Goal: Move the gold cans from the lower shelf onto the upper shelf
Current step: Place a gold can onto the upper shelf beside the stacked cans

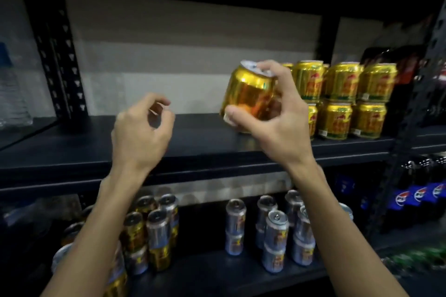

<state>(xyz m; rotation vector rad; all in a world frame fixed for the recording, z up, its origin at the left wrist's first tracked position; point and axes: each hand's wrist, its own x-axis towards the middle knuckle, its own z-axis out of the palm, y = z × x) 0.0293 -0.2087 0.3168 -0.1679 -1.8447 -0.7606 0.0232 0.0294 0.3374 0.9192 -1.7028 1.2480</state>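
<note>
The right hand (272, 128) grips a gold can (251, 94), thumb low on its side and fingers curled over its top rim. The can is tilted and sits just over the dark upper shelf (205, 142). Whether its base touches the board is hidden behind the hand. It is just left of the stacked gold cans (342, 101), which stand two high at the right end of that shelf.

The left hand (140, 132) is raised in front of the same shelf, well apart from the can. Its fingers are loosely curled and hold nothing that can be made out.

On the lower shelf (212, 270), slim gold-and-silver cans (154, 236) are stacked under the left forearm. Silver-blue cans (275, 236) are stacked near the right forearm. Dark soda bottles (420, 195) with blue labels stand in the next bay to the right. Wrapped water bottles (12, 94) show blurred at the far left, beyond a black slotted upright (62, 55).
</note>
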